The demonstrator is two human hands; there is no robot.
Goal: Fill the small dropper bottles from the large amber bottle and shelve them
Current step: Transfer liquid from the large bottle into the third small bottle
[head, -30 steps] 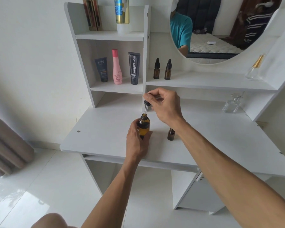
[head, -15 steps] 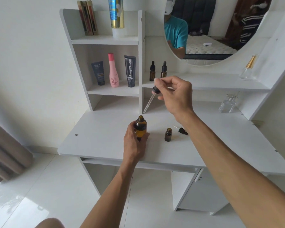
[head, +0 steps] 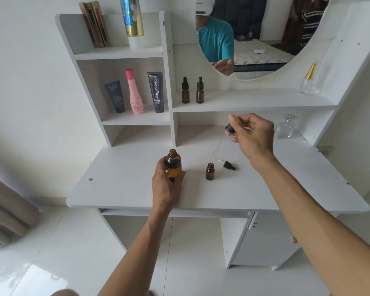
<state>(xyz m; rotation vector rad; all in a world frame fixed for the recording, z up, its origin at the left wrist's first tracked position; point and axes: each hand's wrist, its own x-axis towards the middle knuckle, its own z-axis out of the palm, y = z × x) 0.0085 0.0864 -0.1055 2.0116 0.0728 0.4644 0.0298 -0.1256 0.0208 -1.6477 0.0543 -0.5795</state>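
Observation:
My left hand [head: 166, 185] grips the large amber bottle [head: 173, 164], which stands uncapped on the white desk [head: 126, 184]. My right hand [head: 252, 136] pinches the black bulb of a long glass dropper [head: 221, 142], held tilted in the air, its tip above and right of a small open amber bottle [head: 210, 171]. Beside that small bottle lies its short dropper cap [head: 228, 164]. Two capped small dropper bottles [head: 192, 90] stand on the shelf under the mirror.
Three cosmetic tubes and bottles [head: 135, 92] fill the left cubby; books and a spray can [head: 131, 17] sit above. Two clear perfume bottles [head: 285, 128] stand at the right, one on the desk and one on the shelf. A round mirror [head: 265, 67] hangs behind.
My right hand lifted the long dropper out of the large amber bottle and carried it right, over toward the small open bottle. My left hand kept hold of the large bottle.

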